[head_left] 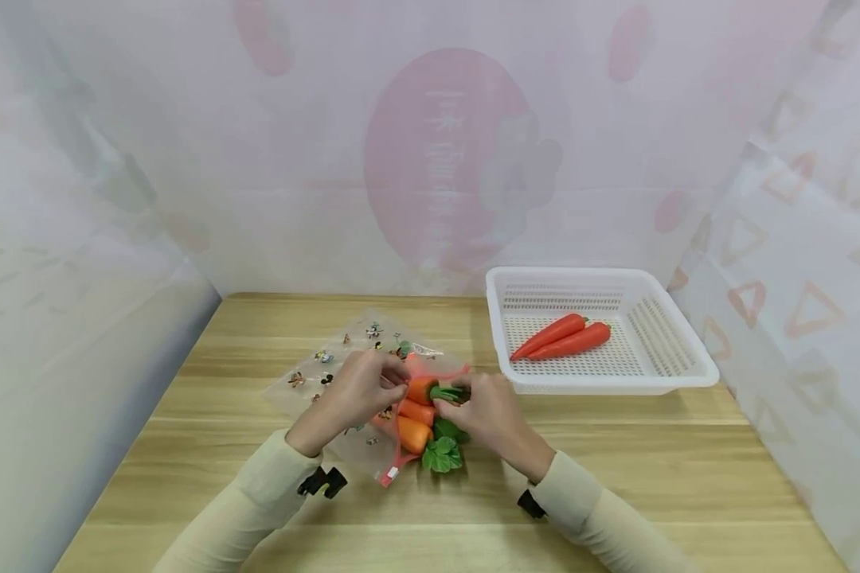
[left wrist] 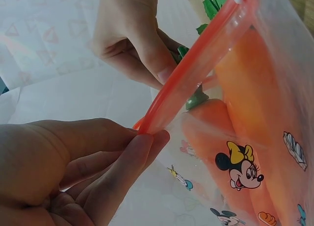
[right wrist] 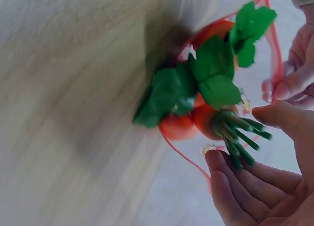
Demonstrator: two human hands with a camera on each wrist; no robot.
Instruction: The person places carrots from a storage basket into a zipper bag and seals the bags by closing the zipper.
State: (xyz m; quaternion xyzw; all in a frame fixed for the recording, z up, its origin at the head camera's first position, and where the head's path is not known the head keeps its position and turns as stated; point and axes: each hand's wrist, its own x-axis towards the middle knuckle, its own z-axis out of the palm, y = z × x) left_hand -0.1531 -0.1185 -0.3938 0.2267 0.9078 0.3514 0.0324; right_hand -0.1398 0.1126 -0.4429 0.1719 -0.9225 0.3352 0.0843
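Note:
A clear zip bag (head_left: 373, 338) with cartoon prints lies on the table, its red zip edge (left wrist: 181, 79) gaping to the right. My left hand (head_left: 369, 386) pinches that edge between thumb and fingers. Several orange carrots are at the mouth, their bodies inside; the lower ones (head_left: 412, 435) have broad green leaves (head_left: 442, 456) sticking out. The uppermost carrot (head_left: 421, 390) has a tuft of green stems (right wrist: 240, 138). My right hand (head_left: 490, 414) holds this tuft, thumb on one side and fingers on the other. Its exact contact is hard to make out.
Right of the bag, at the back of the table, stands a white perforated basket (head_left: 670, 380). Two long red carrots (head_left: 569, 342) lie inside it. The wooden table (head_left: 208, 461) is bounded by printed cloth walls (head_left: 315, 199) behind and at both sides.

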